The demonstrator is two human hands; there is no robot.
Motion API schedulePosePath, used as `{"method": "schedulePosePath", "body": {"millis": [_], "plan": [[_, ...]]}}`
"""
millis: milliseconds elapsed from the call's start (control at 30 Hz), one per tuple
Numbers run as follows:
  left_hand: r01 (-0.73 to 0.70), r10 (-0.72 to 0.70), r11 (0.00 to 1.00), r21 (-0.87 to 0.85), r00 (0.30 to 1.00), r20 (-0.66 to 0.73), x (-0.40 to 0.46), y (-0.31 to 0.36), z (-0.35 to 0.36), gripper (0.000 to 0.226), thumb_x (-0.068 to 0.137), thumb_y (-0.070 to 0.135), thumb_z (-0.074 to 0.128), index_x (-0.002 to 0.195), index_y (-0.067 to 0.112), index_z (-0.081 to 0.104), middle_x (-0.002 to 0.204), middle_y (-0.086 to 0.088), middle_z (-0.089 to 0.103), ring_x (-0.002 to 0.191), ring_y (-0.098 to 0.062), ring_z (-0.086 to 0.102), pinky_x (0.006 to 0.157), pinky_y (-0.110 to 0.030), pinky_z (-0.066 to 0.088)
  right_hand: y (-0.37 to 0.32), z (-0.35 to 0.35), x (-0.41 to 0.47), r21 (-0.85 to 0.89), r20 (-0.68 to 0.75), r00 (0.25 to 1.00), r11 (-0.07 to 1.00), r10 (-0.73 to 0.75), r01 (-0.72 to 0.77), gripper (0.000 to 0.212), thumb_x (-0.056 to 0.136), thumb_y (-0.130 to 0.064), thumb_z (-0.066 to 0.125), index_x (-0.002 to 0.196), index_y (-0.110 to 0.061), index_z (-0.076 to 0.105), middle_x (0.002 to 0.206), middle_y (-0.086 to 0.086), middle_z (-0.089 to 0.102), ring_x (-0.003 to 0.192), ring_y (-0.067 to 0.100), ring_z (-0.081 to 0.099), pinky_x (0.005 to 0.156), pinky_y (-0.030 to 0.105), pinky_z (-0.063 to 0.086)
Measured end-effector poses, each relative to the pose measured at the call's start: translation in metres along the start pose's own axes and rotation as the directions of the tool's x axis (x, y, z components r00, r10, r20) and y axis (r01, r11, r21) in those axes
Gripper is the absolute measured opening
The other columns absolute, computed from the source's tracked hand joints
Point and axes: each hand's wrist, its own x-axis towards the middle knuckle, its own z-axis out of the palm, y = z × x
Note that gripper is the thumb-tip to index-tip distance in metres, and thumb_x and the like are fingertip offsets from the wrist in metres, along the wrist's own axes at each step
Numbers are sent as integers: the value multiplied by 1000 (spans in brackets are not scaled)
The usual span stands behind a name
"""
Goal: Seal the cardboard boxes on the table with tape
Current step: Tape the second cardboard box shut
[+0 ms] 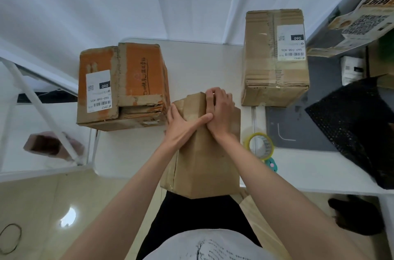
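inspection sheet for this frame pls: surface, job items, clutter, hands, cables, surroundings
Surface: white table, three boxes on it.
Job's things: plain box at the near edge under both hands; orange box, far left, labelled, flaps worn; brown box, far right, labelled, taped; tape roll right of the plain box.
Clutter: small teal tool by the roll; black mesh item on the right.
Hands: left hand flat on the plain box top, thumb stretched across; right hand pressing at the far edge, fingers curled over it.
Cables: thin dark loop on the floor, kind unclear.
Surroundings: white wall; shelf with printed carton, right.
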Motion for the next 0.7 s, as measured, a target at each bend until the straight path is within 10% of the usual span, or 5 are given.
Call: {"method": "schedulePosePath", "body": {"millis": [200,433,700], "plan": [[-5,4,999,-50,1000,-9,4,-2,-11,146,45,86,73,162,28,7,166,2,12,150,-24,23,121,-47,28,9,1,0,83,3,998,994,-66,66,28,107,-23,42,119,-10,63,112,3,70,104,23,61,95,45,44],[-26,27,996,-88,1000,7,9,-8,-16,141,49,84,73,162,29,10,164,3,17,148,-22,28,120,-48,30,70,-15,-2,-89,59,973,972,223,-217,46,103,-50,28,132,-24,52,135,1,59,122,22,52,97,41,39],[-30,29,998,-57,999,-17,6,-7,-8,138,52,85,71,162,31,8,165,6,13,150,-23,23,121,-54,28,89,-15,-1,58,23,943,942,331,-332,38,109,-41,30,89,-21,55,80,-1,61,75,12,54,69,33,31]]}}
